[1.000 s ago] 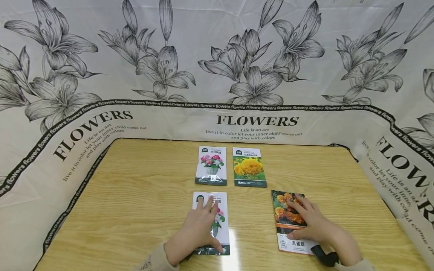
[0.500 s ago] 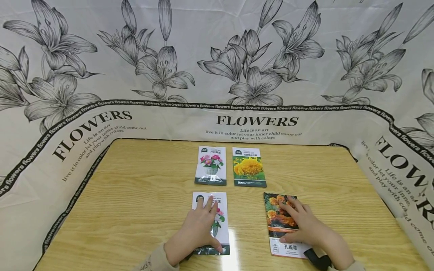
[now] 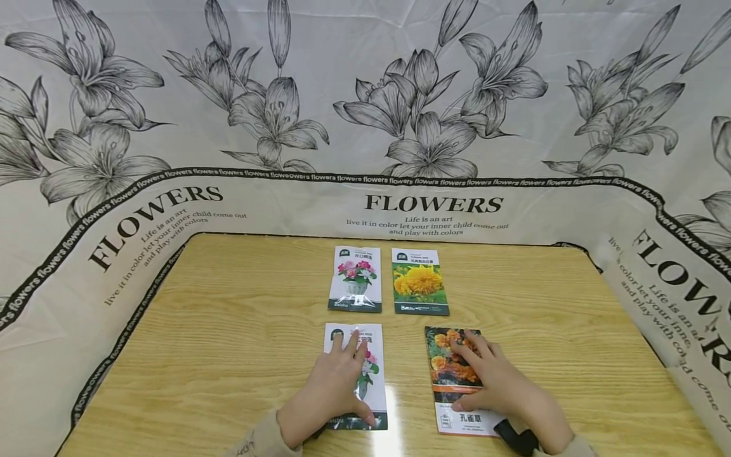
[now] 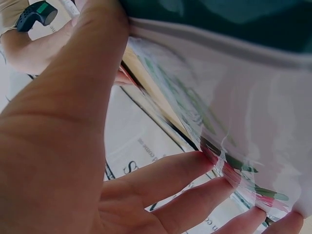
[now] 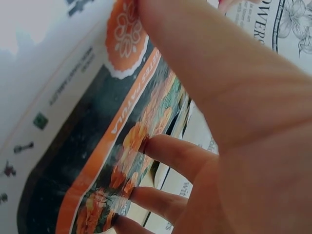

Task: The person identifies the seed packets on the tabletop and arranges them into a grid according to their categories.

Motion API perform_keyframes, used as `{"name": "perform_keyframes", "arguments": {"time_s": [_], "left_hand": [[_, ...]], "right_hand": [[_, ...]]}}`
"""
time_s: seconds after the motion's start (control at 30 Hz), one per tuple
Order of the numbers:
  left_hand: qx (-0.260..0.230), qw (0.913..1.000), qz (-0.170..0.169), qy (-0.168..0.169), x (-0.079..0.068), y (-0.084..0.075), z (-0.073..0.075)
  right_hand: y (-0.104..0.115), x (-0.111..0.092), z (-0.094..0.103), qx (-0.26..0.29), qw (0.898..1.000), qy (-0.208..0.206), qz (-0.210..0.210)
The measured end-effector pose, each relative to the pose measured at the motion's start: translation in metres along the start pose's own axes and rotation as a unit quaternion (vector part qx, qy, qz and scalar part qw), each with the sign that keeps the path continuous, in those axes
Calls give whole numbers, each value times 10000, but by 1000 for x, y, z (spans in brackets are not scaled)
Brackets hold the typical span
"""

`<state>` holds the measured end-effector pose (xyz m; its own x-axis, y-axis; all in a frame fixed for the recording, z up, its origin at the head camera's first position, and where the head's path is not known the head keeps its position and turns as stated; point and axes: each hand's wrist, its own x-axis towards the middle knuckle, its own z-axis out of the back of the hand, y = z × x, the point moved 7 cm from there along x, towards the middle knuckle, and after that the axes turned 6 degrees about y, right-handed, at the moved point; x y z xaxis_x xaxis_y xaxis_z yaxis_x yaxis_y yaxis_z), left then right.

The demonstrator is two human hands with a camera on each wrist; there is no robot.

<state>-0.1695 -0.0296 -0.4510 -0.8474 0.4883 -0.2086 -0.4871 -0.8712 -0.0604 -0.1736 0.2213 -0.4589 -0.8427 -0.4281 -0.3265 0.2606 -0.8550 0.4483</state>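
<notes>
My left hand (image 3: 334,381) rests with spread fingers on a white seed packet (image 3: 374,387) showing pink flowers in a bowl; in the left wrist view its fingertips touch the glossy packet (image 4: 253,107). On the right, my right hand (image 3: 497,384) lies spread over an orange marigold seed packet (image 3: 445,374) with a white lower part. The right wrist view has the fingers touching the marigold picture on that packet (image 5: 92,161). Both packets lie flat on the wooden table (image 3: 228,330), side by side with a gap between them. Palms and packet undersides are hidden.
Behind the hands lie another pink-flower packet (image 3: 355,280) and a yellow-flower packet (image 3: 421,282), side by side. A white cloth printed with flowers (image 3: 434,216) stands round the table's back and sides. A black wrist device (image 3: 516,438) sits at my right wrist.
My right hand has slid the marigold packet leftward across the table, closer to the packet under my left hand. The left hand and the two back packets have stayed in place.
</notes>
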Motion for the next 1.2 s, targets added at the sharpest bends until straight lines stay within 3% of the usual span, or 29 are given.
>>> {"name": "perform_keyframes", "arguments": {"time_s": [0.7, 0.87, 1.2], "left_hand": [[213, 9996, 91, 168, 1, -1, -1], [302, 9995, 58, 37, 2, 0, 0], [-163, 9996, -110, -195, 0, 2, 1]], "right_hand": [[29, 16, -5, -401, 9991, -100, 58], [34, 20, -6, -417, 9990, -129, 30], [42, 23, -3, -619, 9974, -358, -30]]}}
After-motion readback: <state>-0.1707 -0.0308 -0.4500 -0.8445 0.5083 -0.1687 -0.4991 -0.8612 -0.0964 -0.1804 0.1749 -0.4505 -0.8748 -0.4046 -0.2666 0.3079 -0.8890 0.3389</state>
